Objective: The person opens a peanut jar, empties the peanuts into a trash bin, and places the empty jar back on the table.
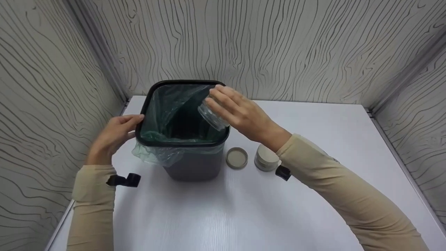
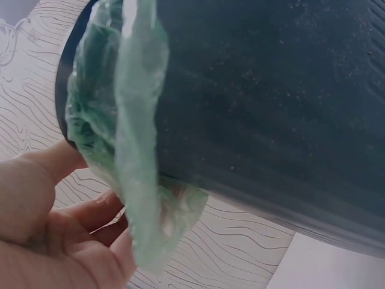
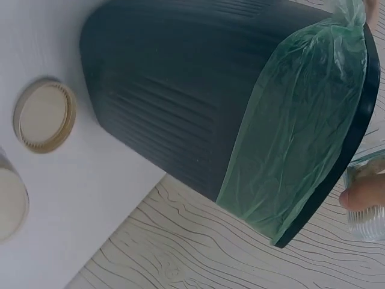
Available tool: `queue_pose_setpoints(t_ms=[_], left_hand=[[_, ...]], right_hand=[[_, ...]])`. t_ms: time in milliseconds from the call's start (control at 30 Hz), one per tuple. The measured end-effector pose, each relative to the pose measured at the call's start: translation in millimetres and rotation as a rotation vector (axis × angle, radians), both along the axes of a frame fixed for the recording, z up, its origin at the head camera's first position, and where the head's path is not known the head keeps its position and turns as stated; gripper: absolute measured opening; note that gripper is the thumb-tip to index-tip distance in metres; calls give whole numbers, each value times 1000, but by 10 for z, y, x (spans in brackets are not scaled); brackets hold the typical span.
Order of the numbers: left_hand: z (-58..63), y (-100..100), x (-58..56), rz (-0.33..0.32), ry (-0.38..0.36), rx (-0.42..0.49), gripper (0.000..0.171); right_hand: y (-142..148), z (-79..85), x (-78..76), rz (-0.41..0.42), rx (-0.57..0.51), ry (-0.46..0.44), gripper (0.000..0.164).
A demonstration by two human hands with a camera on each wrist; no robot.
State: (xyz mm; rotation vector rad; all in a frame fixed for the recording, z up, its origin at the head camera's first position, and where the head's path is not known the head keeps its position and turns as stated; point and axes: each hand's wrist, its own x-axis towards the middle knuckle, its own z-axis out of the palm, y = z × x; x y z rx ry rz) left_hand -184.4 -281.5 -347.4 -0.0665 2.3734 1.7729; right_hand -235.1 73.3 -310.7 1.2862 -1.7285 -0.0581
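A dark trash bin [image 1: 195, 165] stands on the white table, lined with a thin green plastic bag [image 1: 158, 101] that folds over its black rim. My left hand [image 1: 116, 130] grips the rim on the left side, thumb on top; the left wrist view shows its fingers [image 2: 99, 211] beside the hanging bag edge. Over the right part of the bin's mouth, my right hand [image 1: 240, 113] holds a clear jar [image 1: 212, 116], tilted with its mouth toward the bin. The right wrist view catches only the thumb [image 3: 364, 192] on the ribbed jar [image 3: 367, 224].
A round beige lid [image 1: 237, 158] lies inside up on the table, just right of the bin. Farther right, partly under my right forearm, sits a jar with a pale lid [image 1: 266, 158]. Wood-grain patterned walls [image 1: 244, 45] enclose the table at the back and sides.
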Motion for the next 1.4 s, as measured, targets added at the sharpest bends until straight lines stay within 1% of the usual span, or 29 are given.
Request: queue_pose_setpoints(t_ms=[100,133,367,533,633,767,967,1100,1233,1400], left_hand=[[-3,0,2,5,-4,5,61],[-5,1,0,5,-4,6,61],[-3,10,-3,9,-6,2,63],[6,23,8,12,1,4,62],[6,27,13,13,2,9,62],[0,32,6,12,10,14,63],[-3,35,2,14,9,3,63],[4,28,11,12,5,13,63],[2,24,7,4,8,18,63],[-6,22,4,8,15,22,62]], right_hand=[[2,5,4,-15,-32,-39,44],[2,11,4,-21,-35,-34,45],[-2,36,-19,2,12,53,42],[-6,30,-22,-8,31,102,42],[-8,28,-24,-18,40,119,42],[-11,20,-30,-24,30,117,41],[-11,13,-38,-24,36,150,41],[-15,28,-38,-27,50,179,41],[-15,35,-36,-28,56,179,42],[-14,32,-22,-29,36,141,42]])
